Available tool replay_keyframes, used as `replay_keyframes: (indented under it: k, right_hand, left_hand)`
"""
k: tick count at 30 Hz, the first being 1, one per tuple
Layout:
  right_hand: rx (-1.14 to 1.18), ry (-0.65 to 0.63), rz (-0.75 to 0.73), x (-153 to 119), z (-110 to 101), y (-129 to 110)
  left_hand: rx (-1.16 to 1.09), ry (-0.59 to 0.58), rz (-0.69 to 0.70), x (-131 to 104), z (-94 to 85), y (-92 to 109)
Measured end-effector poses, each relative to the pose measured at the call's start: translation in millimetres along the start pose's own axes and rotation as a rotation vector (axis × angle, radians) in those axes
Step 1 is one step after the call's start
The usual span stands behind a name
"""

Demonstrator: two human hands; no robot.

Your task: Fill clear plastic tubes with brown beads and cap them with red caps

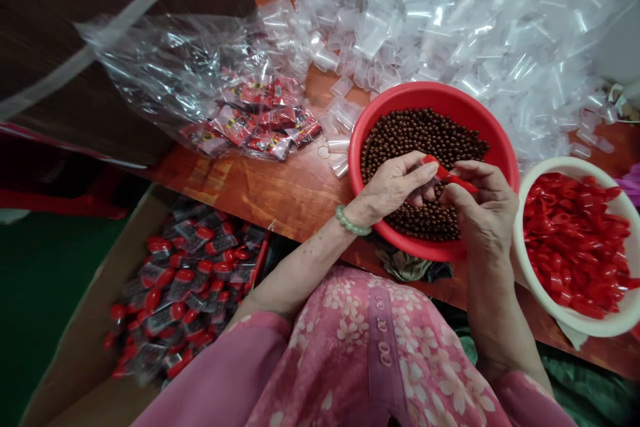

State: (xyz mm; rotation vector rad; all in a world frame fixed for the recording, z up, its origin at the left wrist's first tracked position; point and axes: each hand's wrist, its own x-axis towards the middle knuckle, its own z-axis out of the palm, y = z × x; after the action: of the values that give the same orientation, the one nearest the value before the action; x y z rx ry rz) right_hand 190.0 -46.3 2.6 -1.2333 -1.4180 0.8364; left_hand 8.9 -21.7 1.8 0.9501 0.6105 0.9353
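Above the middle of the red basin (505, 160), both bare hands work close together over the brown beads (425, 127). The left hand (393, 187) grasps a small red piece (431, 161), which shows just past its thumb tip and slants toward the other hand. The right hand (483, 207) pinches a narrow red part (463, 183) between thumb and bent fingers, its tip pointing back at the left fingers. Whether these two join is hard to tell. Just right of the basin stands a white bowl (519, 240) of red caps (575, 247); clear plastic tubes (420, 13) heap beyond the basin on the wooden table (280, 203).
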Motion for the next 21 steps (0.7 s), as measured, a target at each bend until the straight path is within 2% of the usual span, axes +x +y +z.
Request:
replay_keyframes:
  k: [4, 9, 15, 18, 21]
  right_hand:
    - [0.085, 0.026, 0.02, 7.8, -1.7, 2.1]
    - [-0.089, 0.037, -0.092, 11.0, 5.6, -6.0]
    - [-0.425, -0.316, -0.336, 12.2, 10.5, -14.2]
    - [-0.521, -0.322, -0.385, 14.0, 9.6, -16.2]
    - [-0.617, -0.327, -0.429, 13.9, 7.7, -18.2]
  left_hand:
    - [0.041, -0.009, 0.028, -1.9, 0.1, 0.4]
    - [0.085, -0.042, 0.051, -4.1, 0.6, -0.5]
    - [0.057, -0.036, 0.022, -5.6, 0.0, -1.5]
    - [-0.016, -0.105, -0.008, -5.9, -2.3, -0.9]
    - [-0.061, -0.175, 0.026, -6.1, -5.0, -0.6]
